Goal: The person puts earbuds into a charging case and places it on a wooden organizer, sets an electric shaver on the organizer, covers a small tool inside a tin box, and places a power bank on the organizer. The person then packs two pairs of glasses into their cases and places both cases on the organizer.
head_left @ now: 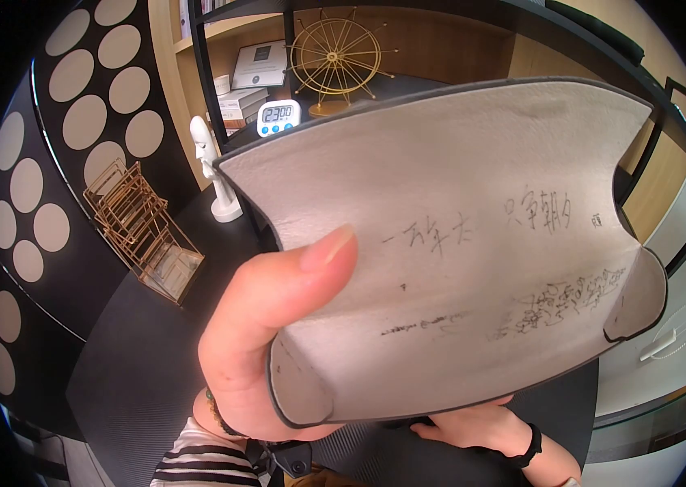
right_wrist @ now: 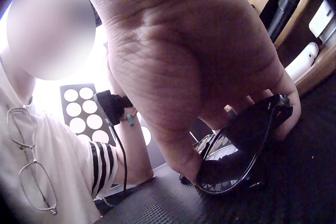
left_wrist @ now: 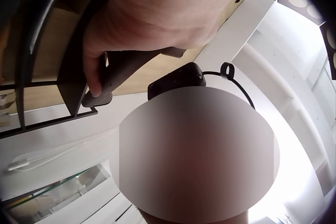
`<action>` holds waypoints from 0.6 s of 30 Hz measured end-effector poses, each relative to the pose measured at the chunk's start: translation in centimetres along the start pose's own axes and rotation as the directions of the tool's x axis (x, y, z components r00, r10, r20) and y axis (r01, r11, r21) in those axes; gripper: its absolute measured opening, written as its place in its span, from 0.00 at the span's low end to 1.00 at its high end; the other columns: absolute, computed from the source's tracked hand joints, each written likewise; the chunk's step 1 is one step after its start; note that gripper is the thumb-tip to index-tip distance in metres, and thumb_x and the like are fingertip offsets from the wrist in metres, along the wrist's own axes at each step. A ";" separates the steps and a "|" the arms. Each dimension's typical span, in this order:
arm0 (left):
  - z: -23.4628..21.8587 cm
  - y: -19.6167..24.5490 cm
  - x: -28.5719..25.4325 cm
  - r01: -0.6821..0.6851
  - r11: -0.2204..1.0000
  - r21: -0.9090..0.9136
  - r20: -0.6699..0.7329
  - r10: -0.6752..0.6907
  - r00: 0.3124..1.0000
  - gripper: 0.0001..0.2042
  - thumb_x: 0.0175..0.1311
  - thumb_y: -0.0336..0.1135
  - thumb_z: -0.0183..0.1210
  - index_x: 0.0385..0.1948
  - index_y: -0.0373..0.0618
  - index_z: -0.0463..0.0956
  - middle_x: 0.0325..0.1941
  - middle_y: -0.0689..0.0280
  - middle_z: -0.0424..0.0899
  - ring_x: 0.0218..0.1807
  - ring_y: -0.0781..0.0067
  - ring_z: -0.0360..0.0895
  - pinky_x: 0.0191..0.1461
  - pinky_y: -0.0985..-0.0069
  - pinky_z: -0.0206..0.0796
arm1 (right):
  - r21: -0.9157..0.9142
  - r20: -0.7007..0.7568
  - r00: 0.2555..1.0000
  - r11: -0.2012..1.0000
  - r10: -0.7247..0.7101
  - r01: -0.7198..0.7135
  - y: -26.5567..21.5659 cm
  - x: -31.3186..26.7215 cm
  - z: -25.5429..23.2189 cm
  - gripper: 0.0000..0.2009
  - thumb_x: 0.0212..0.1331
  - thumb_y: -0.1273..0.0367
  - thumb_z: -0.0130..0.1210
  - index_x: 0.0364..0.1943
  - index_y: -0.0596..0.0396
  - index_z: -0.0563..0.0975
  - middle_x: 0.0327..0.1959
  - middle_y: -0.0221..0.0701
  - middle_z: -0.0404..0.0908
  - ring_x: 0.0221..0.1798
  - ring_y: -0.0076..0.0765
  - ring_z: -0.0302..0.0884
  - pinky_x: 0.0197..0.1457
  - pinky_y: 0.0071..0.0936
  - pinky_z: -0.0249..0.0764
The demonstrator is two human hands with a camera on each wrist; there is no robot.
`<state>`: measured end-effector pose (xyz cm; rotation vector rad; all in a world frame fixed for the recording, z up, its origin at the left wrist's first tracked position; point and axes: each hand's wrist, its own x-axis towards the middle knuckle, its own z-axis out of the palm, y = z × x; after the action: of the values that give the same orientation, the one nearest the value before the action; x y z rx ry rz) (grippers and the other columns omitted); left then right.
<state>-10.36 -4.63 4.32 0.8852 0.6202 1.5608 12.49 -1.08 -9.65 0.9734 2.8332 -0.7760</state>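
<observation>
My left hand (head_left: 250, 341) grips a curved, flexible sheet (head_left: 457, 284), its thumb lying on the grey inner face. Black handwriting runs across that face, and the edges are dark. The left wrist view has the left hand (left_wrist: 163, 14) with its fingers on the dark outer side (left_wrist: 126, 69). Partly covered by the sheet in the head view, my right hand (head_left: 481, 426) is low over the black table. In the right wrist view the right hand (right_wrist: 194, 61) holds dark-rimmed glasses (right_wrist: 252, 124) between thumb and fingers, close to the tabletop.
On the black table (head_left: 116, 365) a brass-coloured wire rack (head_left: 144, 235) stands at left, near a white sculpture (head_left: 225, 203). Behind are a timer (head_left: 279, 118) reading 2300, a gold wheel ornament (head_left: 333, 57) and stacked books (head_left: 241, 105). A curved dark shelf edge crosses the upper right.
</observation>
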 end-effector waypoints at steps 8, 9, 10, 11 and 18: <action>-1.3 -0.2 0.4 0.263 0.729 -0.632 0.353 -0.032 0.935 0.32 0.73 0.54 0.52 0.68 0.36 0.68 0.63 0.48 0.81 0.59 0.51 0.84 0.59 0.49 0.79 | 0.028 -0.014 1.000 1.000 -0.005 0.005 0.3 0.1 0.2 0.27 0.62 0.66 0.62 0.68 0.44 0.74 0.67 0.42 0.74 0.69 0.56 0.70 0.70 0.46 0.69; -1.2 -0.2 0.4 0.265 0.712 -0.650 0.325 -0.054 0.944 0.31 0.74 0.53 0.50 0.68 0.36 0.68 0.62 0.48 0.82 0.58 0.52 0.85 0.58 0.52 0.80 | 0.039 0.005 1.000 0.999 0.002 -0.002 0.3 0.1 0.1 0.27 0.62 0.66 0.62 0.68 0.44 0.74 0.67 0.42 0.74 0.69 0.56 0.71 0.70 0.46 0.69; -1.2 -0.2 0.5 0.265 0.712 -0.650 0.325 -0.055 0.944 0.31 0.74 0.53 0.50 0.68 0.36 0.68 0.62 0.48 0.82 0.58 0.52 0.85 0.58 0.52 0.80 | 0.040 0.005 1.000 0.999 0.002 -0.002 0.3 0.1 0.1 0.27 0.62 0.66 0.62 0.68 0.44 0.74 0.67 0.42 0.74 0.69 0.56 0.71 0.70 0.46 0.69; -1.2 -0.2 0.5 0.260 0.729 -0.633 0.323 -0.056 0.945 0.31 0.74 0.54 0.50 0.68 0.36 0.68 0.62 0.49 0.83 0.57 0.53 0.86 0.58 0.54 0.81 | 0.033 -0.011 1.000 0.999 -0.008 0.008 0.4 0.1 0.2 0.27 0.62 0.66 0.63 0.68 0.44 0.74 0.67 0.42 0.74 0.68 0.56 0.71 0.70 0.46 0.70; -1.2 -0.5 0.7 0.203 0.752 -0.628 0.233 -0.068 0.970 0.35 0.73 0.60 0.50 0.68 0.37 0.69 0.63 0.49 0.82 0.59 0.53 0.85 0.59 0.54 0.80 | 0.041 -0.010 1.000 0.999 -0.018 0.019 0.8 0.1 0.7 0.27 0.61 0.67 0.63 0.67 0.44 0.75 0.66 0.41 0.76 0.67 0.55 0.73 0.69 0.46 0.70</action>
<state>-11.05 -3.72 3.40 0.4338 -0.0283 1.3867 12.79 -0.75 -10.67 0.9599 2.8490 -0.8368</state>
